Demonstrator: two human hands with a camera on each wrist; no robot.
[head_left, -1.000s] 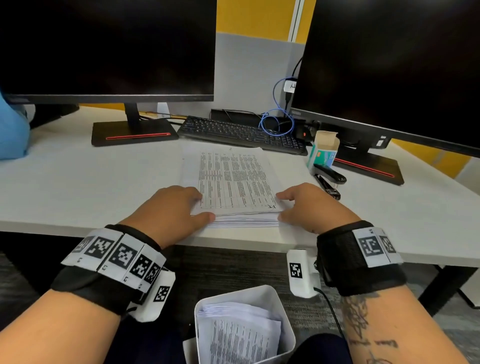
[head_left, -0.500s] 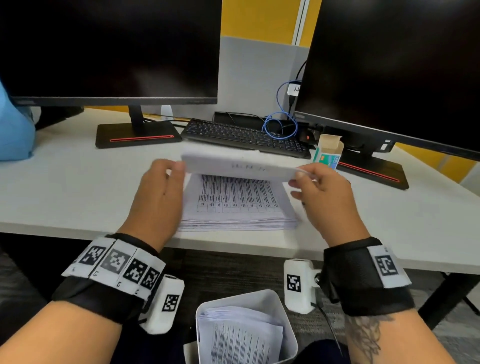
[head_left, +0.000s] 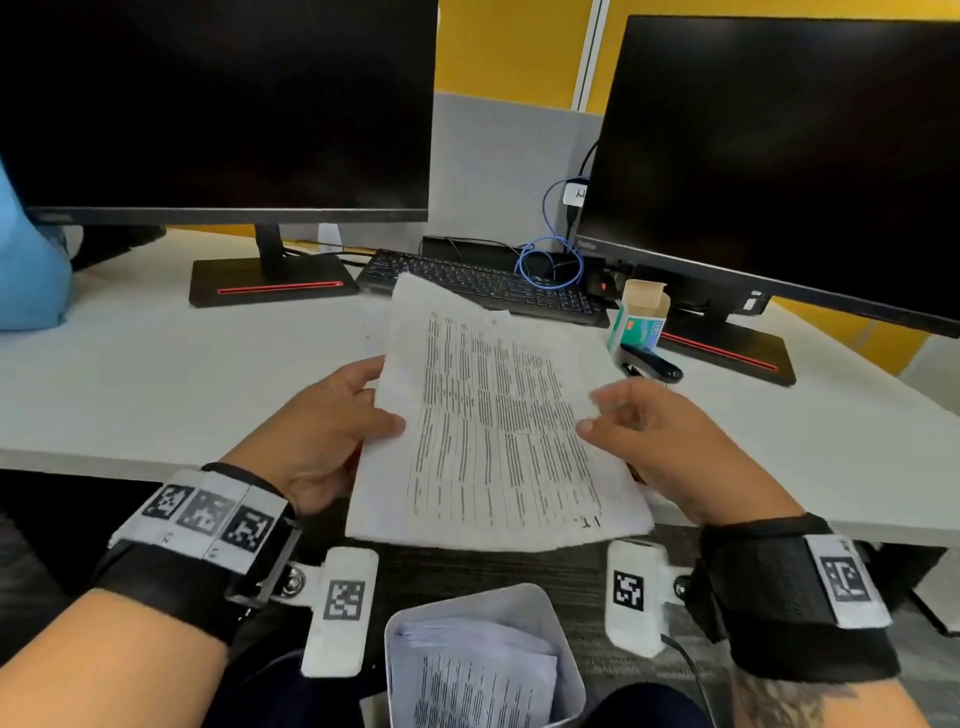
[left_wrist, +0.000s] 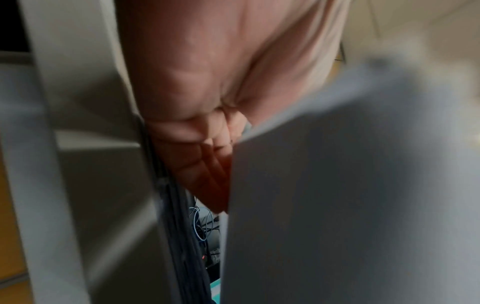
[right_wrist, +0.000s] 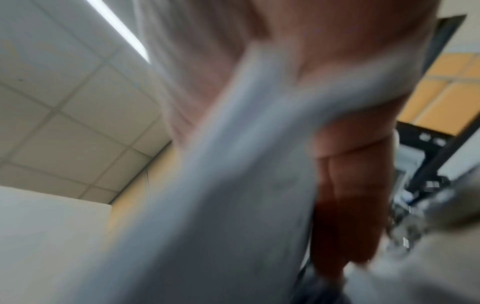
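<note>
A thin sheaf of printed papers (head_left: 493, 426) hangs tilted in the air over the near edge of the white desk (head_left: 156, 374). My left hand (head_left: 332, 436) grips its left edge, thumb on top and fingers underneath. At the right edge my right hand (head_left: 654, 436) holds it with the thumb on the printed face; its fingers are blurred. The left wrist view shows my left hand (left_wrist: 207, 82) curled against the grey underside of the papers (left_wrist: 337, 185). In the blurred right wrist view the papers (right_wrist: 233, 185) cross my right hand (right_wrist: 350, 185).
A white bin (head_left: 561, 613) of printed sheets stands below between my wrists. A black stapler (head_left: 649, 364) and an open staple box (head_left: 639, 322) sit right of the papers. At the back are a keyboard (head_left: 483, 286), two dark monitors (head_left: 218, 104) and blue cables (head_left: 550, 260).
Both hands took a sheaf off the stack on the desk, lifted it, and have now drawn it toward me and tipped it flat, printed face up.
</note>
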